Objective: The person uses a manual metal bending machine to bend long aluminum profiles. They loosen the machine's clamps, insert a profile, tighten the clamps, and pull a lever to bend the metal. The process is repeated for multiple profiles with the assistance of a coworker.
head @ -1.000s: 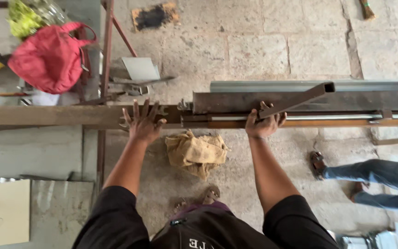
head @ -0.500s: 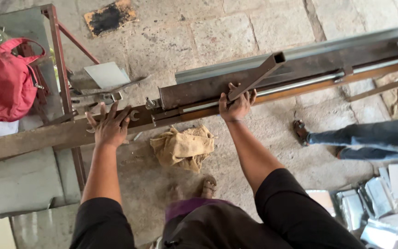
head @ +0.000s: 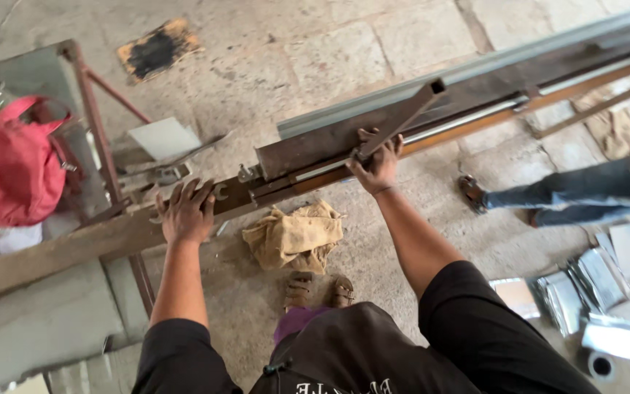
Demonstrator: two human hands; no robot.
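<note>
Stone floor spreads below a long metal bending machine [head: 432, 138]. Left hand [head: 184, 213] presses flat, fingers spread, at nine o'clock; right hand [head: 377, 162] clamps the handle bar [head: 401, 117] at one o'clock; steady, even pressure seems wise.

Cloth [head: 294, 237] on floor below bench [head: 60, 252]

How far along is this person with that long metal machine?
Done: a grey metal sheet lies along the long rusty steel folding machine. In hand: the right hand grips its square-tube lever; the left hand presses flat on the beam. No bend shows yet.
</note>
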